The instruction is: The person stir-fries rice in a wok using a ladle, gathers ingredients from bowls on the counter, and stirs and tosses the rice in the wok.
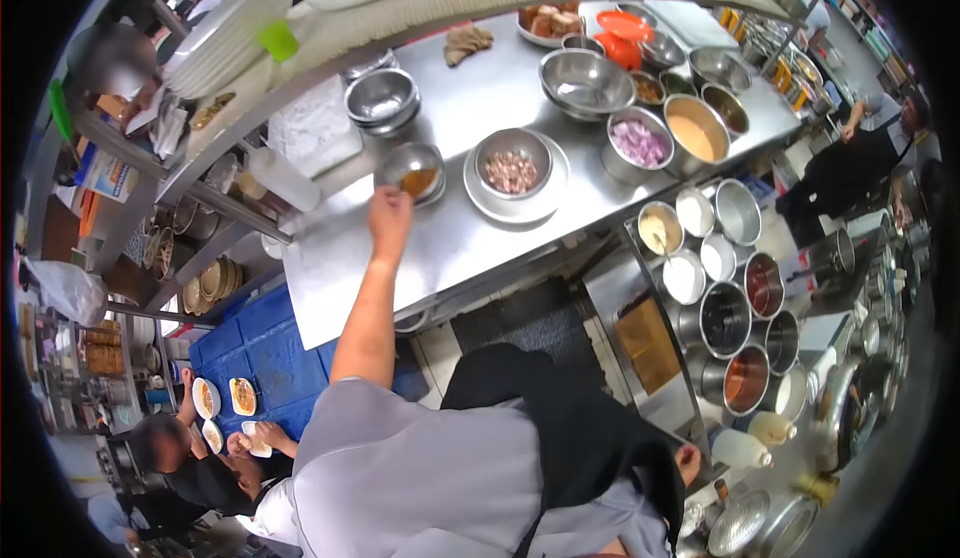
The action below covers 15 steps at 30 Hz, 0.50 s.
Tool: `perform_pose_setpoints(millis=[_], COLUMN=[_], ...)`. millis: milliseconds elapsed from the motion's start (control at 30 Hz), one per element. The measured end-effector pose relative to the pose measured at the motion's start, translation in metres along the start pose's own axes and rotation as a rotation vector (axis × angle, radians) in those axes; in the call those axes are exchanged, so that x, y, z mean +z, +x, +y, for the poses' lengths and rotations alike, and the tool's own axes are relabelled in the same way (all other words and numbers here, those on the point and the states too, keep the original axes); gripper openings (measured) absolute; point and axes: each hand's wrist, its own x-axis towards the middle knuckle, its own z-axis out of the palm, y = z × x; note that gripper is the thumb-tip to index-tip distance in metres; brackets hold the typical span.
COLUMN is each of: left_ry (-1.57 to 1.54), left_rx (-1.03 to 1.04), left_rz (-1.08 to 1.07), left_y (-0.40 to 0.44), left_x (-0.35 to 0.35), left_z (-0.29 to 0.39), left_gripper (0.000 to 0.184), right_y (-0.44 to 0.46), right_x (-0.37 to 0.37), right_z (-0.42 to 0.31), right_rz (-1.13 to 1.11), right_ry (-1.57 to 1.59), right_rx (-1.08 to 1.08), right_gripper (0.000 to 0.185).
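From the head view, my left hand (388,226) meets the near rim of the small steel bowl (396,161) on the counter (335,283); whether I pinch it, I can't tell. Bare steel runs to the counter's near edge; stacked bowls (381,100) crowd behind, a plate (556,196) right. My right hand (688,465) is low, well apart, grip unclear.

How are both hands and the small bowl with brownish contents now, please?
Left hand at rim of small metal bowl, brownish contents inside. Right hand low at side, away from bowl. Stacked bowls close behind; nothing seen blocking.
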Motion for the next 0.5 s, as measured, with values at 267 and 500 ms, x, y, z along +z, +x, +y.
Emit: perform_pose_setpoints(millis=[267,500], left_ry=[0.311,-0.376], left_rx=[-0.173,-0.516], left_rz=[0.022,-0.091], left_y=[0.058,0.040], left_x=[-0.014,-0.050], left_z=[-0.055,0.018], left_gripper=[0.043,0.027], right_y=[0.018,0.017], right_x=[0.029,0.032], right_z=[0.009,0.037], right_rz=[-0.034,-0.130], right_ry=[0.007,0.021], right_rx=[-0.060,-0.019], right_gripper=[0.006,0.006])
